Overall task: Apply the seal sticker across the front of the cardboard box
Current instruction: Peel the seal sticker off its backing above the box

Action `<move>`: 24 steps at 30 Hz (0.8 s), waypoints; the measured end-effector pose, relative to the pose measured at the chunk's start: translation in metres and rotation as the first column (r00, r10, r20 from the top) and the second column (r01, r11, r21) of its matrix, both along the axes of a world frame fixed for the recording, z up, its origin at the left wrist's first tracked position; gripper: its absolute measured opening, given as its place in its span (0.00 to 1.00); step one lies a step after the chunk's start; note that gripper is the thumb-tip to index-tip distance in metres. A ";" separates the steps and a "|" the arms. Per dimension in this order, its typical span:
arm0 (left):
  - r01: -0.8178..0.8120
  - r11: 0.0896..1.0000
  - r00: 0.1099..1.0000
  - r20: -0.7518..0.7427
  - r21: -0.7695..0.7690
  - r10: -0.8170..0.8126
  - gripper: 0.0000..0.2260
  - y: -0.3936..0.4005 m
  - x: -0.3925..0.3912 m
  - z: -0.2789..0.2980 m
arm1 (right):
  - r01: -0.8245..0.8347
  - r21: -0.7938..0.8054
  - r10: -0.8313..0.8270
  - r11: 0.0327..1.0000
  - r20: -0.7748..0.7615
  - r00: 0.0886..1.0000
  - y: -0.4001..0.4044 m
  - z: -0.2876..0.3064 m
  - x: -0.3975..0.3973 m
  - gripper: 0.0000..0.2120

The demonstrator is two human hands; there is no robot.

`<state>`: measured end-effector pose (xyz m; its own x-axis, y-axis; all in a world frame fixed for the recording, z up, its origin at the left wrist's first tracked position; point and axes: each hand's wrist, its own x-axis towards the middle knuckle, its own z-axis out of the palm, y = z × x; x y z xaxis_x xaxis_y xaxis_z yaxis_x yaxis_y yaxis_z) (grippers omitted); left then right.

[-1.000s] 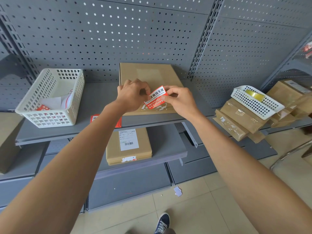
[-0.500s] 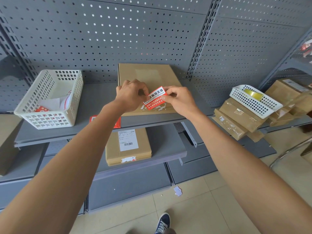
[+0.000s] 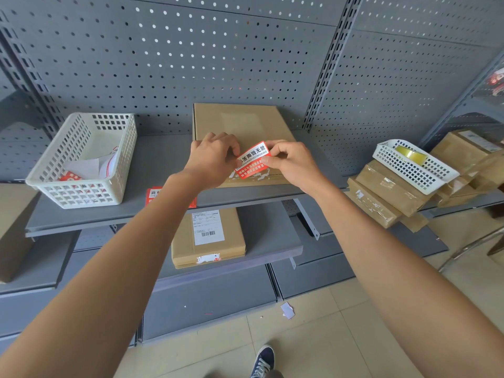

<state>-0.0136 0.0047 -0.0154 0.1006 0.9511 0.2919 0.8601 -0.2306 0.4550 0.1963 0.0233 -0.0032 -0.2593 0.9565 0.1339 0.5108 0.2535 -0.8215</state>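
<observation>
Both hands were pinching the seal sticker (image 3: 252, 160) — left hand (image 3: 214, 159) on its left end, right hand (image 3: 293, 164) on the right — holding it tilted just over the front edge of the cardboard box (image 3: 242, 126) lying flat on the grey shelf (image 3: 161, 159).

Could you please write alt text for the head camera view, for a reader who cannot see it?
Both hands, left hand and right hand, pinch a red seal sticker over the front edge of a flat cardboard box on a grey shelf. A white basket sits to the left.
</observation>
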 end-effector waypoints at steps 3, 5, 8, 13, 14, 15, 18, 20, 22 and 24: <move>0.003 0.999 0.999 -0.035 0.046 -0.001 0.06 -0.002 0.002 -0.003 | 0.000 -0.015 0.000 1.000 -0.011 1.000 0.000 0.000 0.000 0.09; 0.008 0.997 0.999 -0.051 0.073 -0.004 0.06 -0.004 0.003 -0.005 | -0.004 -0.023 0.004 1.000 -0.018 1.000 -0.001 0.001 -0.001 0.08; 0.011 0.996 0.999 -0.044 0.093 -0.007 0.05 -0.006 0.002 -0.006 | -0.011 -0.029 0.011 1.000 -0.015 1.000 -0.004 0.003 -0.003 0.08; 0.006 0.997 1.000 -0.026 0.080 -0.004 0.05 -0.006 0.003 -0.006 | -0.026 -0.063 0.022 0.998 -0.062 0.998 -0.002 0.004 -0.002 0.07; 0.003 0.997 1.000 -0.017 0.072 -0.002 0.05 -0.006 0.003 -0.006 | -0.032 -0.056 0.029 0.998 -0.052 0.998 -0.002 0.004 -0.001 0.07; 0.000 0.998 1.000 -0.005 0.060 0.001 0.05 -0.006 0.003 -0.005 | -0.031 -0.046 0.029 0.998 -0.036 0.999 -0.002 0.003 0.000 0.07; -0.004 1.000 0.999 0.035 0.025 0.003 0.04 -0.005 0.002 -0.003 | -0.017 -0.020 0.016 1.000 -0.015 1.000 -0.002 0.002 0.002 0.06; -0.007 1.000 0.999 0.041 0.013 0.006 0.04 -0.005 0.002 -0.003 | -0.004 -0.011 0.004 1.000 -0.017 1.000 -0.002 0.001 0.002 0.07; -0.012 1.000 0.999 0.042 0.009 0.011 0.04 -0.005 0.002 -0.003 | -0.004 -0.007 0.003 1.000 -0.020 1.000 -0.003 0.001 0.002 0.07; -0.014 1.000 0.999 0.040 0.006 0.014 0.04 -0.005 0.002 -0.002 | -0.003 -0.007 0.003 1.000 -0.015 1.000 -0.004 0.000 0.001 0.07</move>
